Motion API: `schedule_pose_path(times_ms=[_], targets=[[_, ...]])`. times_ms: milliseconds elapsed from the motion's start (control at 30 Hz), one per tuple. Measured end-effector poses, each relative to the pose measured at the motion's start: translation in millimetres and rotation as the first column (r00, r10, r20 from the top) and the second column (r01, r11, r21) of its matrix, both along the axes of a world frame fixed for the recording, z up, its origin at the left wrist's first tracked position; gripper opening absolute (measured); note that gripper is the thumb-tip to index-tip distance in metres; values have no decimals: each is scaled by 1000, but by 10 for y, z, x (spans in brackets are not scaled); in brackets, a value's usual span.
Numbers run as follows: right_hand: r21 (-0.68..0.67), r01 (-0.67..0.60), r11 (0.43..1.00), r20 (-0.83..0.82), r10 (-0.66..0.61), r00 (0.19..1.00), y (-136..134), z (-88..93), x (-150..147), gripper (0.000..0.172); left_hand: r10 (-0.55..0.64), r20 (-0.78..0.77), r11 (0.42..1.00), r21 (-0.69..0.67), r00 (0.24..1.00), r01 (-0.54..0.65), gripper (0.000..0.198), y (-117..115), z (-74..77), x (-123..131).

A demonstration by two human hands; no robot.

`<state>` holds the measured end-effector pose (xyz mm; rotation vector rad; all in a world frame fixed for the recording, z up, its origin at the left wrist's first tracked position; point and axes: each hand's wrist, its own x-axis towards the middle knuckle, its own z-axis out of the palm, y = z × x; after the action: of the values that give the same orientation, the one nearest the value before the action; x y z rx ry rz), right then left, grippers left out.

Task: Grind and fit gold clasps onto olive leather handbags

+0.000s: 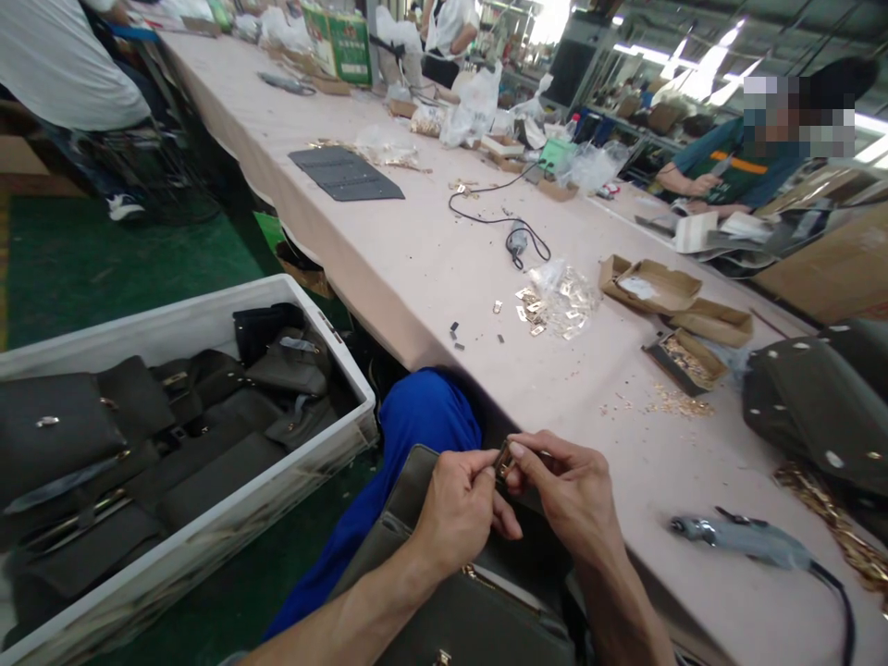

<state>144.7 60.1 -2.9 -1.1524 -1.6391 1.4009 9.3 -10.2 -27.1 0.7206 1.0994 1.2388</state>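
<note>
Both my hands meet over a dark olive bag point(409, 481) lying on my lap. The fingers of my left hand point(458, 509) pinch one side of a small metal buckle point(503, 460). From the other side, the thumb and fingers of my right hand point(573, 486) close on the same buckle. My fingers partly cover it, so its exact shape is hard to make out. A gold zipper and a gold clasp point(442, 658) show on the bag below my wrists.
A white bin point(333, 356) of olive bags stands at left. On the table point(416, 264) lie an electric screwdriver point(749, 536), bagged metal plates point(561, 301), cardboard trays point(652, 285) with small gold parts, and more olive bags point(819, 407). A co-worker point(735, 166) sits across.
</note>
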Motion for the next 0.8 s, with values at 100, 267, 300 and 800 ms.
schedule_pose_path(times_ms=[100,267,300,800], targets=[[-1,6,1000,8,-6,1000,-9,-16,-2,24,-10,4,1000,5,1000,10,29,-5,2,-12],[2,27,1000,40,-27,999,-24,-38,-14,25,-12,3,1000,21,1000,11,29,-8,5,-28],[2,34,999,46,-34,998,-27,-41,-18,25,-12,5,1000,26,1000,12,29,-11,4,-31],[65,68,996,99,-75,992,-118,-11,-85,27,-9,-3,996,87,1000,9,31,-75,0,-58]])
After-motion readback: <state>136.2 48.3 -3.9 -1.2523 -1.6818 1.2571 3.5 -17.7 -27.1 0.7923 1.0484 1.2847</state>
